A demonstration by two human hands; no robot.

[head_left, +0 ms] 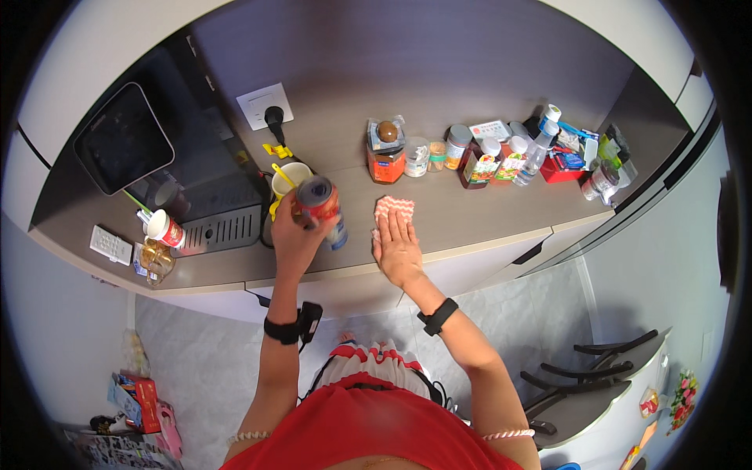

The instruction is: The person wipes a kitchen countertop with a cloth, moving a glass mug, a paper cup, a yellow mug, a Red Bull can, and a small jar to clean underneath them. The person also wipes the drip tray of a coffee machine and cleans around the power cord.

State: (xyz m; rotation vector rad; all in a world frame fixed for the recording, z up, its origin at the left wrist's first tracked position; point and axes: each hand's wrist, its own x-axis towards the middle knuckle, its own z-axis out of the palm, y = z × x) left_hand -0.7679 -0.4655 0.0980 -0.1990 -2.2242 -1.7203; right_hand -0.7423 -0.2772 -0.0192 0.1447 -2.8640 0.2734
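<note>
In my left hand [299, 238] is a round container [320, 202] with a grey top and a red side, somewhat blurred. A blue and white part [336, 235] shows just below it; whether it belongs to the same container I cannot tell. Right behind this hand is a pale cup [292, 176] with a yellow spoon [283, 175] in it. My right hand [400, 247] lies flat, its fingers close together, on a pink and white zigzag cloth [395, 205] on the wooden countertop [464, 220]. Part of the cloth is hidden under the palm.
Jars [386, 164], bottles [484, 164] and a red box of small items [564, 170] line the back right. At left are a dark appliance with a drip grille [220, 232], a paper cup [167, 229], a glass mug [157, 261] and a remote [111, 245]. A plug [274, 117] sits in the wall socket.
</note>
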